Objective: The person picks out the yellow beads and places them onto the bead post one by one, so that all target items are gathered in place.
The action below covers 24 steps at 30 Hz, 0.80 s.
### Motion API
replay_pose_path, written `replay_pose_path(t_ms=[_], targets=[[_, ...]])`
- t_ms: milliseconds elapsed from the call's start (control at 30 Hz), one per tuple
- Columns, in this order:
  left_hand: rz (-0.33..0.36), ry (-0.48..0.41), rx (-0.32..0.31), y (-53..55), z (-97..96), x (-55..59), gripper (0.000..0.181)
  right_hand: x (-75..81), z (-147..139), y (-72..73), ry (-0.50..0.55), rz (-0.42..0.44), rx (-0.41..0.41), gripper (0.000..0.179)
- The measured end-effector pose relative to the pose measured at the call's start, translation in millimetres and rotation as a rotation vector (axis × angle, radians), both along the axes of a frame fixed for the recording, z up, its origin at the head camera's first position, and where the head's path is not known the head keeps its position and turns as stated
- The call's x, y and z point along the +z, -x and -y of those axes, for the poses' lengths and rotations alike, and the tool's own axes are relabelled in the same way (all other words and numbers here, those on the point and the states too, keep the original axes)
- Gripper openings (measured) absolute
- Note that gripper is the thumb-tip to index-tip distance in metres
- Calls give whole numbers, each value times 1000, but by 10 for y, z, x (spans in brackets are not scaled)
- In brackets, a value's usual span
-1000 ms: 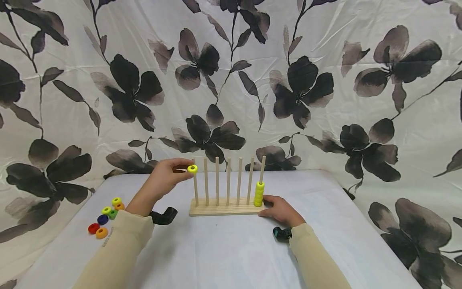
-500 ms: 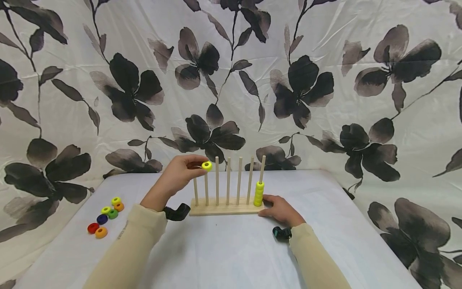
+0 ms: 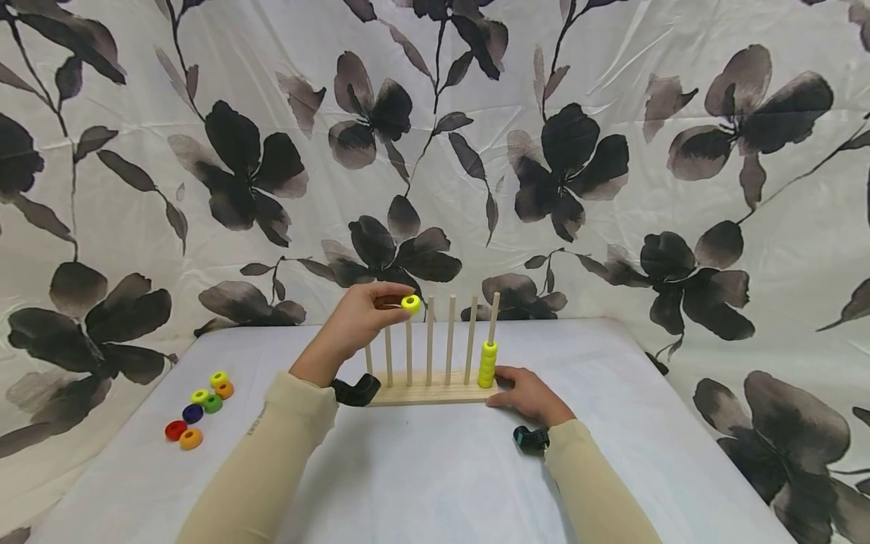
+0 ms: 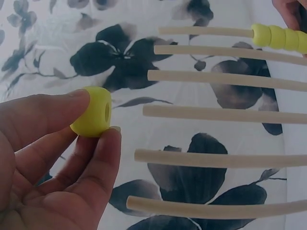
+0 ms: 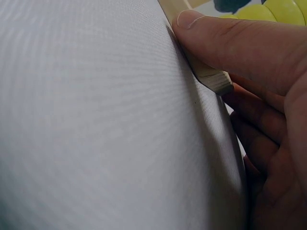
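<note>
1. Moved: left hand point(image 3: 363, 313) with its bead point(image 3: 411, 304), rightward along the peg row since the earlier frames. Right hand point(image 3: 533, 394), base point(image 3: 435, 397) and stack point(image 3: 488, 366) unchanged.
2. Bead: yellow, one, pinched between left thumb and fingertips; in the head view, in line with the top of the third peg point(image 3: 409, 351) from the left. Left wrist view shows it apart from every peg tip, hole facing their side.
3. Right hand: holds the base's right end, thumb at the front edge, beside the yellow stack.
4. Risk, drop: the pinch is narrow and the bead rounded; a slip could send it rolling over the table point(image 3: 421, 468).
5. Risk, snag: lower fingers or the wrist camera point(image 3: 356, 391) could catch pegs if the hand dips early.
6. Risk, miss: a tilted hole could strike a peg tip.
7. Risk, shift: should the right hand slacken, a knock could slide the base.
</note>
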State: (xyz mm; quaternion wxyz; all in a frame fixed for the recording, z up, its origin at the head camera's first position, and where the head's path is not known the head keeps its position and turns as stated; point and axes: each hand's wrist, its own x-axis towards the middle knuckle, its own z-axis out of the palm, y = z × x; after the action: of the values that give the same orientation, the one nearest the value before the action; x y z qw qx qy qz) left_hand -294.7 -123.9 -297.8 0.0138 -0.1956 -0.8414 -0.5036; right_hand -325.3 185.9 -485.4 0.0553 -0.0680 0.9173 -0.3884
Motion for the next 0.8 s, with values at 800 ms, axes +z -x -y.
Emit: replay_pose_path(t_ms=[800], targets=[[11, 8, -74, 113, -404, 58, 40, -33, -33, 27, -8, -9, 14, 75]])
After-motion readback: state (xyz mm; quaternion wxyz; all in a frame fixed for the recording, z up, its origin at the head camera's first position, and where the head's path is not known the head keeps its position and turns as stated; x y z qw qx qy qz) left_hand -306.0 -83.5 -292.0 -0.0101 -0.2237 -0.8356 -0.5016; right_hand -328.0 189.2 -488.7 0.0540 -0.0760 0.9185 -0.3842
